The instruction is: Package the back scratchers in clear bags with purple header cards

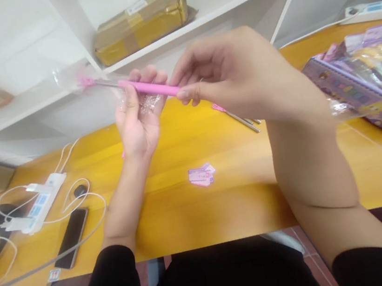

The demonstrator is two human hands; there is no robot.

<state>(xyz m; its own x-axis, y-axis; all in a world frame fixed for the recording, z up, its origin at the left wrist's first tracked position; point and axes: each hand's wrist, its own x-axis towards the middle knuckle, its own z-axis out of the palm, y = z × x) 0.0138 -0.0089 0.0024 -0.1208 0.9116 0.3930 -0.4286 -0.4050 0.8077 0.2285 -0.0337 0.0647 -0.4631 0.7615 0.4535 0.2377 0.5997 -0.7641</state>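
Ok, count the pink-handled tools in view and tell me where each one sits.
2. One pink-handled tool is held up between the left hand and right hand, partly in clear wrap. Another lies on the yellow table behind the right hand, maybe with more hidden beside it.

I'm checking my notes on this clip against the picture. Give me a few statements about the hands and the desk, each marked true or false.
1. Both hands hold the pink-handled tool. True: the left hand grips it along with a clear plastic wrapper, and the right hand pinches its near end.
2. The phone lies on the right side of the desk. False: it lies at the left, by the white power strip.
3. Small pink cards lie on the yellow desk. True.
4. The shelf holds a glass bottle. False: it holds a taped cardboard parcel.
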